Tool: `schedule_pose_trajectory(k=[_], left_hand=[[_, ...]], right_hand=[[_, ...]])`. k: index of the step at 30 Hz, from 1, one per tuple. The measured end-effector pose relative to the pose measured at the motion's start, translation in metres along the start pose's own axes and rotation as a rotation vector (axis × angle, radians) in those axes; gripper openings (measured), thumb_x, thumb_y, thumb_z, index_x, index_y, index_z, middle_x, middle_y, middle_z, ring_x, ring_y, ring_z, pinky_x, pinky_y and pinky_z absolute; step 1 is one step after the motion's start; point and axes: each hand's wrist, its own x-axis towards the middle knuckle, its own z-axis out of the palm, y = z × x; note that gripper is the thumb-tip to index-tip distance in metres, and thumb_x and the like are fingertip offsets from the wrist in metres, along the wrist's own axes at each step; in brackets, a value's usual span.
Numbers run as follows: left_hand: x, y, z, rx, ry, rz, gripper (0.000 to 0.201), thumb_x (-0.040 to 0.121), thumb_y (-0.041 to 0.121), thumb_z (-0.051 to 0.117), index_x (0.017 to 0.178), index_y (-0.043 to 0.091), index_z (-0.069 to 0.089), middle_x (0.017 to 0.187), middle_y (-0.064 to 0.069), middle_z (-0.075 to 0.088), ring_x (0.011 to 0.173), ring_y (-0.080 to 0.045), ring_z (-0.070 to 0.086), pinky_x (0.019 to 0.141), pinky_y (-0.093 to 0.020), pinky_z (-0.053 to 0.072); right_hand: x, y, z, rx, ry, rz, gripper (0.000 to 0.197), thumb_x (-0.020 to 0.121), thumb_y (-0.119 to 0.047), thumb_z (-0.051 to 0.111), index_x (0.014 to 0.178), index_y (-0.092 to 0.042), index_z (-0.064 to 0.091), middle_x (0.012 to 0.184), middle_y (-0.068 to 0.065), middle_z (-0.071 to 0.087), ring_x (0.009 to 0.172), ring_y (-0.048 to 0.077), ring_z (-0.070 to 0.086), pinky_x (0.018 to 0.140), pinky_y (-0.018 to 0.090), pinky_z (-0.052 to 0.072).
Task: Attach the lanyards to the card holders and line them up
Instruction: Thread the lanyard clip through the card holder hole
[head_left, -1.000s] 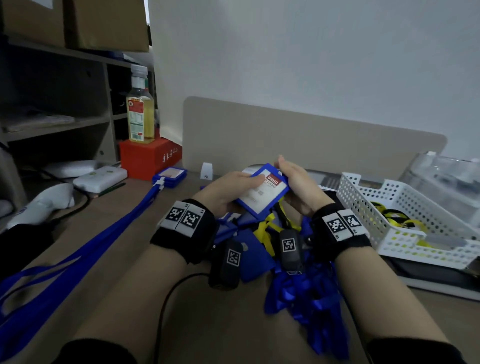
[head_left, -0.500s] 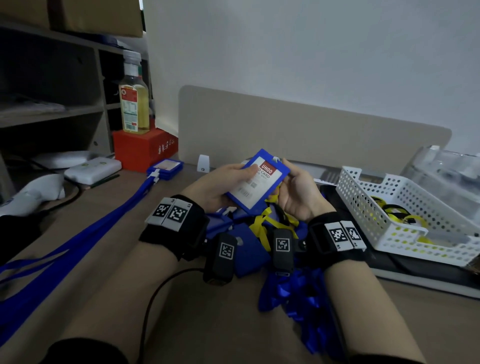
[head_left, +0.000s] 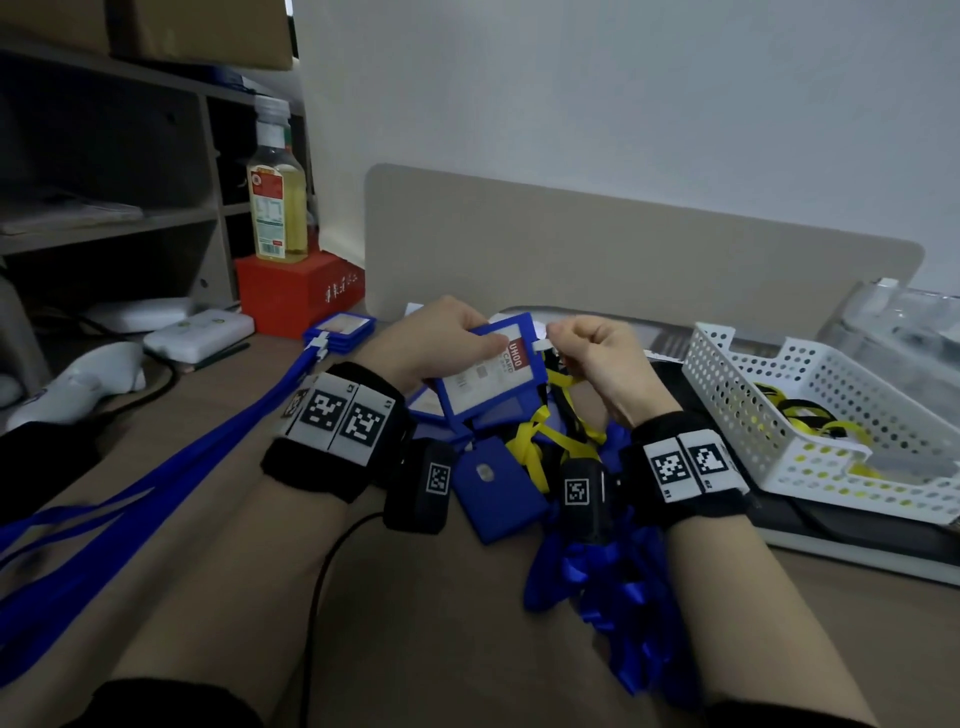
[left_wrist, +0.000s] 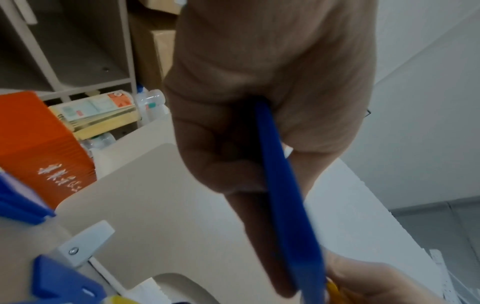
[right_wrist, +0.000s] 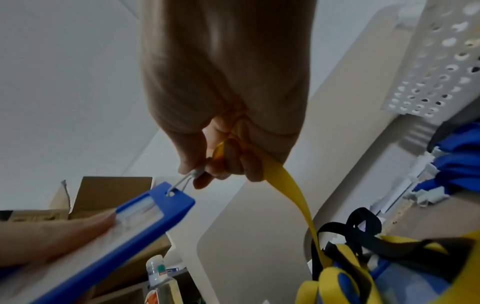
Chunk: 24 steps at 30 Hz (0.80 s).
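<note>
My left hand (head_left: 447, 338) grips a blue card holder (head_left: 491, 371) by its left edge, thumb on its clear face; the left wrist view shows that holder (left_wrist: 280, 185) edge-on between fingers and thumb. My right hand (head_left: 592, 353) pinches the clip end of a yellow lanyard (right_wrist: 283, 181), and the clip's wire loop (right_wrist: 179, 185) sits in the slot at the card holder's (right_wrist: 145, 214) top. The yellow strap (head_left: 550, 431) trails down to a heap of yellow, black and blue lanyards (head_left: 618, 582). More blue holders (head_left: 493, 488) lie under my wrists.
A blue holder with its blue lanyard (head_left: 171, 457) lies stretched along the left of the desk, holder end (head_left: 340, 330) at the far side. A white perforated basket (head_left: 810, 426) with yellow lanyards stands right. An orange box (head_left: 298, 291) carries a bottle (head_left: 275, 192); a beige divider (head_left: 623, 249) stands behind.
The card holder has turned from tilted upright to lying flatter and sideways in my left hand. My right hand has come off the holder's edge and now pinches the lanyard clip at its slot.
</note>
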Motion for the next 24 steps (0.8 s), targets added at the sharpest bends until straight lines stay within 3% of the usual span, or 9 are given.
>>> schedule_pose_trajectory(k=[2,5,7,14,18,20,22,24], left_hand=[[-0.001,0.003,0.0,0.054,0.015,0.005,0.021,0.096,0.03,0.055,0.087,0.012,0.063,0.081,-0.003,0.067,0.073,-0.015,0.067,0.062,-0.027,0.053],[0.0,0.007,0.003,0.197,0.08,0.042,0.027,0.097,0.03,0.053,0.075,0.015,0.056,0.074,-0.001,0.062,0.07,-0.015,0.063,0.055,-0.024,0.045],[0.0,0.009,0.005,0.218,0.102,0.055,0.029,0.097,0.031,0.052,0.073,0.015,0.055,0.073,-0.001,0.061,0.066,-0.013,0.061,0.051,-0.022,0.04],[-0.004,0.012,0.003,0.228,0.105,0.07,0.028,0.097,0.032,0.053,0.075,0.015,0.056,0.076,-0.001,0.063,0.067,-0.011,0.062,0.053,-0.022,0.042],[-0.007,0.011,-0.001,0.091,0.059,0.041,0.026,0.096,0.032,0.056,0.1,0.008,0.064,0.089,-0.006,0.069,0.081,-0.018,0.069,0.071,-0.03,0.054],[-0.008,0.012,-0.003,0.07,0.042,0.003,0.025,0.095,0.032,0.056,0.101,0.009,0.064,0.09,-0.006,0.07,0.082,-0.017,0.069,0.075,-0.032,0.055],[-0.007,0.013,-0.003,0.099,0.03,-0.028,0.022,0.095,0.032,0.056,0.1,0.011,0.063,0.088,-0.005,0.069,0.08,-0.016,0.068,0.072,-0.031,0.056],[-0.007,0.013,-0.001,0.119,0.032,-0.048,0.02,0.095,0.029,0.056,0.099,0.011,0.065,0.082,-0.003,0.068,0.073,-0.014,0.067,0.062,-0.027,0.054]], right_hand=[[0.001,0.0,0.001,-0.141,0.024,-0.074,0.028,0.095,-0.014,0.057,0.087,0.012,0.06,0.068,0.006,0.065,0.066,0.012,0.062,0.062,0.026,0.05],[0.003,0.001,0.006,-0.335,0.076,-0.16,0.019,0.093,-0.022,0.061,0.078,-0.014,0.07,0.074,-0.006,0.071,0.073,0.009,0.066,0.066,0.028,0.053],[0.002,0.001,0.011,-0.361,0.084,-0.179,0.019,0.094,-0.024,0.06,0.077,-0.022,0.069,0.081,-0.004,0.073,0.078,0.01,0.069,0.068,0.028,0.057],[0.0,-0.002,0.013,-0.284,0.068,-0.183,0.021,0.096,-0.02,0.055,0.081,-0.016,0.069,0.081,0.004,0.072,0.072,0.008,0.068,0.067,0.03,0.057],[-0.003,-0.008,0.01,-0.14,0.01,-0.132,0.031,0.099,-0.017,0.05,0.071,-0.011,0.064,0.066,0.004,0.064,0.06,0.005,0.064,0.052,0.015,0.046],[-0.004,-0.011,0.009,-0.148,-0.014,-0.138,0.034,0.099,-0.018,0.05,0.067,-0.012,0.062,0.064,0.003,0.063,0.062,0.008,0.064,0.054,0.017,0.048],[-0.004,-0.01,0.009,-0.243,0.005,-0.176,0.037,0.098,-0.019,0.053,0.063,-0.015,0.062,0.064,-0.001,0.065,0.063,0.009,0.062,0.058,0.024,0.049],[-0.003,-0.008,0.01,-0.377,0.033,-0.218,0.042,0.096,-0.022,0.055,0.056,-0.009,0.057,0.057,-0.002,0.058,0.056,0.007,0.053,0.056,0.027,0.042]])
